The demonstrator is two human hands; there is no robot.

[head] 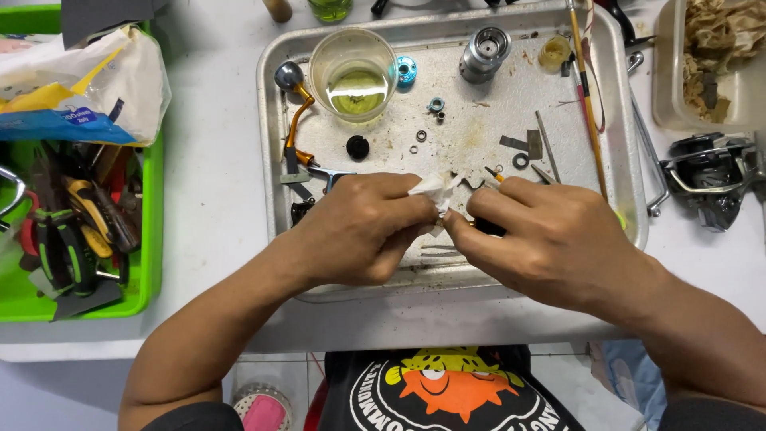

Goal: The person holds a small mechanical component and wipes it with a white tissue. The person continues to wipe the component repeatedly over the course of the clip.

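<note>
One head camera looks steeply down, close over the tray.

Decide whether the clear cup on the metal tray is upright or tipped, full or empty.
Upright and partly filled: the clear cup stands on the metal tray, round rim facing up, with yellowish liquid pooled at its bottom.

Crumpled plastic package, upper left, lying over the far end of the green tool tray: translucent white wrapping with blue and yellow printed areas. A small blue label patch sits on its near side.
</note>
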